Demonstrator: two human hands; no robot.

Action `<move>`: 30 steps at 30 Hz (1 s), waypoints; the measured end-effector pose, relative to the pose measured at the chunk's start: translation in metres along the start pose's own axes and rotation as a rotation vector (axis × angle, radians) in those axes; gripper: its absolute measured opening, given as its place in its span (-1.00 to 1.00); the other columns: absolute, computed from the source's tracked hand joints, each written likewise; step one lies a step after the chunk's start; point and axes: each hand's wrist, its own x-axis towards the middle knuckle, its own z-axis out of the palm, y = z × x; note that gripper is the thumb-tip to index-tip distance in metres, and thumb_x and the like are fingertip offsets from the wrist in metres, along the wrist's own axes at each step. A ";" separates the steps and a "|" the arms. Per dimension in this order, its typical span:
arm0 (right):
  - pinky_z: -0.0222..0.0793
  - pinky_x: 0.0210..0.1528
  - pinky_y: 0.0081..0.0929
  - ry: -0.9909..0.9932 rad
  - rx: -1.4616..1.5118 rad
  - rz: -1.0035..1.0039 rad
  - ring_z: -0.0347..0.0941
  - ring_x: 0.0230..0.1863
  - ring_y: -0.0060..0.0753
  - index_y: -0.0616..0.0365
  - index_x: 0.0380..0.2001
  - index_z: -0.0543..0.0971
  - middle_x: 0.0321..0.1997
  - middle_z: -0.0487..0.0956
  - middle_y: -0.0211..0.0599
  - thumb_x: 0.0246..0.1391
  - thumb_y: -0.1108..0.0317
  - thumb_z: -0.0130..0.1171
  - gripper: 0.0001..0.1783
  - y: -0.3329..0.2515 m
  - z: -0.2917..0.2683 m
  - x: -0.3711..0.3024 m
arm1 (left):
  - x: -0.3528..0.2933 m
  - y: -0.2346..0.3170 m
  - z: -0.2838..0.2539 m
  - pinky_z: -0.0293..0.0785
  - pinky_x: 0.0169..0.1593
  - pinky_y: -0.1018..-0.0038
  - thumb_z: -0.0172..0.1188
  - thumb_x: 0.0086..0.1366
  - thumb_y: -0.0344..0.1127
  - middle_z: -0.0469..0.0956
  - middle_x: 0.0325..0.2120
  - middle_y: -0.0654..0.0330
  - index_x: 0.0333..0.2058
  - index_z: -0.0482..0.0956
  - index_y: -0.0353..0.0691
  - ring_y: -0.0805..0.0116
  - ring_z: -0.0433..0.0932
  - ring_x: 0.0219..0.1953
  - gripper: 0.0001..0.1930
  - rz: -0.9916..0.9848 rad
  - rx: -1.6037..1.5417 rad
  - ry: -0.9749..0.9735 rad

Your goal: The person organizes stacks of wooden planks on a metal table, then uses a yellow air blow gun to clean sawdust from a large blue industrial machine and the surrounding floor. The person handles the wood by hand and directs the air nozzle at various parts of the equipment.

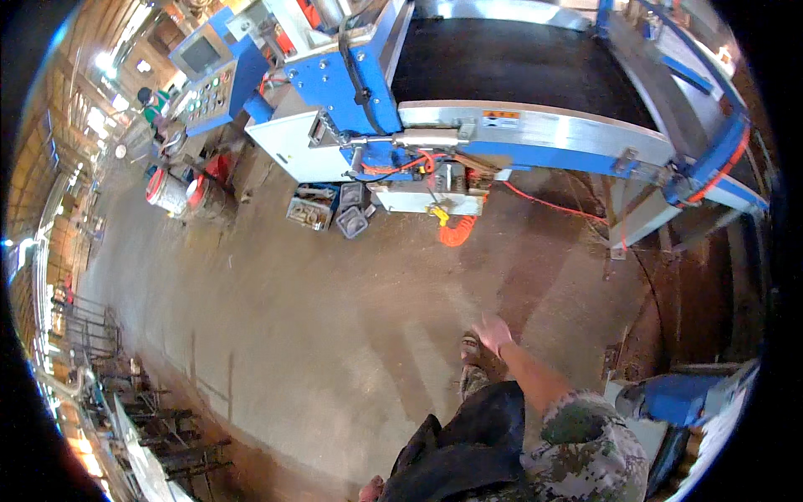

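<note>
My right hand (493, 333) reaches out over the concrete floor, above and beside my sandalled foot (470, 346). Its fingers look stretched and somewhat blurred, and nothing shows in them. Of my left hand (372, 489) only a small part appears at the lower edge, beside the dark apron (468, 443); its fingers cannot be made out. Neither hand touches the blue and silver conveyor machine (535, 134) ahead, which has a black belt (519, 67). A coiled orange air hose (456, 232) hangs from the machine's near side.
Plastic bins (311, 207) with small parts sit by the machine's base. Farther left stand a control panel (209, 100), buckets (167, 192) and another person (152, 105). Dark metal racks (167, 427) line the lower left. A blue motor-like unit (676, 400) is at the right.
</note>
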 end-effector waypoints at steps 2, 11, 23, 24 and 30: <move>0.42 0.23 -0.09 0.272 0.250 0.110 0.43 0.28 0.18 0.19 0.30 0.38 0.29 0.47 0.15 0.29 0.08 0.13 -0.38 -0.020 -0.036 0.089 | -0.022 0.020 0.011 0.16 0.43 0.25 0.36 0.29 0.11 0.39 0.26 -0.02 0.43 0.20 0.02 0.18 0.27 0.37 -0.16 -0.031 -0.060 -0.006; 0.50 0.06 -0.16 0.648 0.658 0.054 0.63 0.04 -0.07 0.16 0.29 0.48 0.05 0.66 -0.03 0.19 0.26 0.31 -0.39 -0.095 -0.168 0.290 | -0.086 0.050 0.081 0.34 0.27 0.27 0.18 0.41 -0.03 0.47 0.23 0.04 0.24 0.39 -0.12 0.25 0.41 0.26 -0.48 -0.229 -0.409 0.111; 0.53 -0.01 -0.05 0.617 0.174 -0.180 0.61 -0.01 0.13 0.05 0.14 0.55 -0.05 0.65 0.00 0.28 0.19 0.21 -0.59 -0.098 -0.200 0.272 | -0.036 0.240 0.093 0.54 0.01 0.38 0.12 0.46 -0.19 0.63 -0.10 0.07 0.04 0.58 -0.22 0.29 0.61 -0.07 -0.70 0.113 0.081 0.147; 0.54 0.00 -0.05 0.681 0.070 -0.263 0.60 -0.01 0.14 0.07 0.14 0.55 -0.03 0.64 0.00 0.28 0.20 0.21 -0.59 -0.094 -0.199 0.277 | -0.035 0.272 0.094 0.51 0.08 0.39 0.13 0.47 -0.19 0.62 -0.03 0.06 0.10 0.55 -0.24 0.29 0.59 0.00 -0.66 0.140 -0.004 0.135; 0.52 -0.01 0.02 0.609 -0.057 -0.480 0.57 -0.01 0.20 0.11 0.18 0.50 0.02 0.63 0.05 0.20 0.33 0.21 -0.54 -0.111 -0.245 0.256 | -0.004 0.346 0.087 0.38 0.29 0.45 0.23 0.46 -0.16 0.61 0.10 0.11 0.24 0.51 -0.36 0.38 0.52 0.17 -0.50 0.312 -0.475 -0.101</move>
